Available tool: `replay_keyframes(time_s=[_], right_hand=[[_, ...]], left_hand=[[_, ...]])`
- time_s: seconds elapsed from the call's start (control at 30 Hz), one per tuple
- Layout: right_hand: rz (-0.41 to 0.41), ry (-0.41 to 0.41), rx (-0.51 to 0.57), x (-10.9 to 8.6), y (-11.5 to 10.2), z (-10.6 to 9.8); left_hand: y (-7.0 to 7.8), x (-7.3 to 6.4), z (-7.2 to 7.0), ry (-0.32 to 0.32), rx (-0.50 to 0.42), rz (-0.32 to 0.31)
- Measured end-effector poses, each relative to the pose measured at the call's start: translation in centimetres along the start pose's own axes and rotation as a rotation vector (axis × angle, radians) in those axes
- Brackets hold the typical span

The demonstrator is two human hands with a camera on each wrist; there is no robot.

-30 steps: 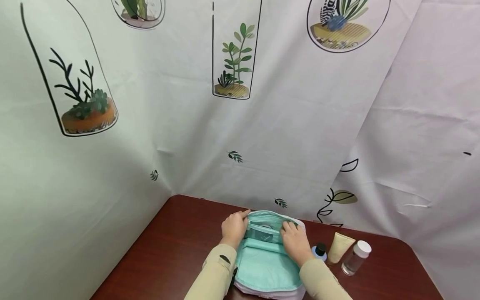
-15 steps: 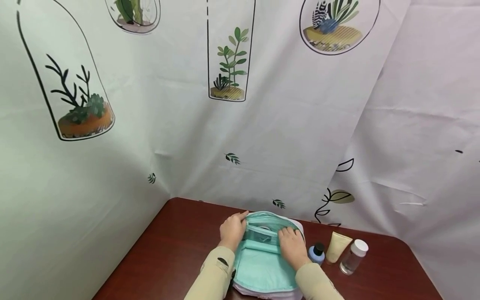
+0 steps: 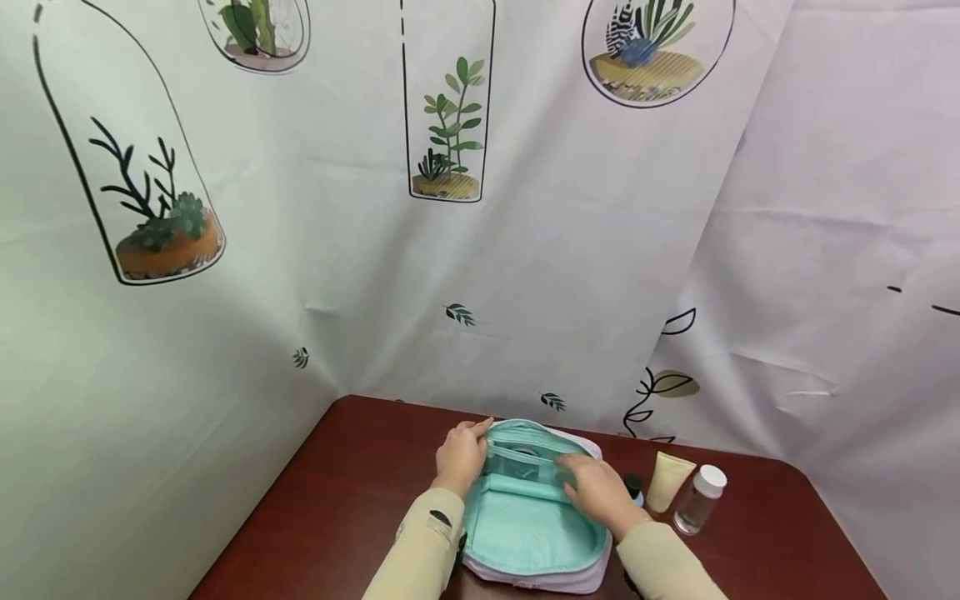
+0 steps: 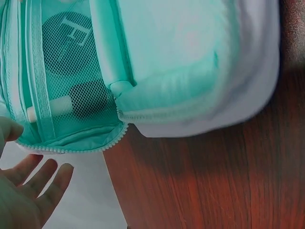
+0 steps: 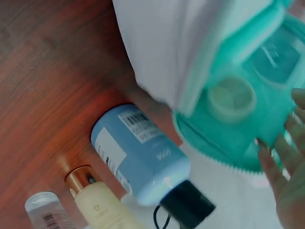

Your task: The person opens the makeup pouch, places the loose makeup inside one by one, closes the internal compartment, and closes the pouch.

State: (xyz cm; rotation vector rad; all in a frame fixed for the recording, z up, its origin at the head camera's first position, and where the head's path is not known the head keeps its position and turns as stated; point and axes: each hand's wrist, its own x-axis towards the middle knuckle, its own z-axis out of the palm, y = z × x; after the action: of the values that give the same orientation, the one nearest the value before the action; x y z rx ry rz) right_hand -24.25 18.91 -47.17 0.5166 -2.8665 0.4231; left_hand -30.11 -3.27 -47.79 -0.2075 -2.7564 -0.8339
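A toiletry bag [image 3: 532, 533] with a teal lining and pale lilac outside lies unzipped, its lid [image 3: 525, 432] raised at the back. My left hand [image 3: 460, 457] holds the lid's left rim, thumb inside and fingers outside. My right hand [image 3: 596, 487] hovers by the lid's right side, fingers loosely extended and holding nothing. Behind the lid's mesh pocket [image 4: 52, 88] sit a round dark item [image 4: 69, 43] with a pale mark and a small tube-like item with a dark end [image 4: 88, 98]. A round cream-coloured item [image 5: 232, 99] shows, blurred, in the lid in the right wrist view.
Right of the bag stand a blue bottle [image 5: 138, 150] with a black cap, a cream tube [image 3: 670, 482] and a clear bottle [image 3: 699, 500] with a white cap. The reddish-brown table [image 3: 337, 500] meets a printed cloth backdrop [image 3: 360, 250].
My right hand has come away from the lid's right part and shifted slightly right, its fingers straightening. The left hand keeps its hold. The head view has shifted a little.
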Motion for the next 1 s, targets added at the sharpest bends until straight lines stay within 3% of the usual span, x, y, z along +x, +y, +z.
replay_keyframes(time_s=[0.13, 0.23, 0.4, 0.53, 0.63, 0.77, 0.87, 1.0], right_hand=[[0.030, -0.046, 0.196, -0.4, 0.8, -2.0], [0.070, 0.010, 0.262, -0.7, 1.9, -3.7], [0.184, 0.199, 0.196, -2.0, 4.6, -7.3], [0.229, 0.256, 0.093, -3.6, 7.7, -10.0], [0.277, 0.193, 0.050, -5.0, 10.1, -10.9], [0.351, 0.068, 0.053, -6.7, 12.5, -10.7], [0.371, 0.008, 0.110, -7.5, 13.4, -9.9], [0.407, -0.010, 0.167, -8.1, 13.7, -8.9]], left_hand=[[0.1, -0.2, 0.1, -0.044, 0.030, 0.004], [0.2, -0.2, 0.0, -0.051, 0.021, 0.021], [0.2, -0.1, -0.3, -0.041, -0.005, 0.012], [0.0, 0.0, -0.5, -0.034, -0.031, 0.028], [-0.2, 0.1, -0.6, -0.019, -0.038, 0.041], [-0.3, 0.0, -0.6, -0.013, -0.036, 0.041], [-0.5, -0.2, -0.7, -0.022, -0.045, 0.037], [-0.7, -0.5, -0.5, -0.049, -0.044, 0.007]])
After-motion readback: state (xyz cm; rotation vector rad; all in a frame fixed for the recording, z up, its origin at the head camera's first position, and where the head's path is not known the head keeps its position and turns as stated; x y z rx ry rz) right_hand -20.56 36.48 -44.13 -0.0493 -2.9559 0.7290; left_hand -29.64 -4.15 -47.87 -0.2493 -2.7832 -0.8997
